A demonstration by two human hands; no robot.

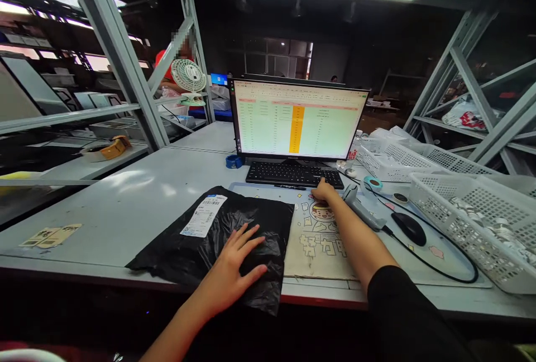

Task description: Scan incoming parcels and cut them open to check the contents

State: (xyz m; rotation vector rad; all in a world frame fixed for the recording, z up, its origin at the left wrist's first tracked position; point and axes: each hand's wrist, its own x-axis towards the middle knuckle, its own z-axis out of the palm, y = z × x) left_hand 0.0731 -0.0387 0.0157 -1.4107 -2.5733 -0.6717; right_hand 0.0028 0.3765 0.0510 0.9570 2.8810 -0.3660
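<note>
My left hand (238, 258) is open, its fingers spread and lying flat on a black plastic mailing bag (180, 253). The bag lies at the table's front edge, with a white shipping label (204, 215) stuck on its upper left. My right hand (324, 190) reaches to the lower right of the black keyboard (285, 173). One finger points onto the keys there, the others look partly curled, and nothing shows in the hand. A grey handheld scanner (362, 210) lies just right of that hand, partly behind my forearm.
Behind the keyboard stands a monitor (299, 119) showing a spreadsheet. A black mouse (409, 229) and a looping cable rest on the printed desk mat (318, 261). White plastic baskets (460, 233) line the right side. Blue tape (233, 161) sits left of the keyboard; metal shelf posts frame the table.
</note>
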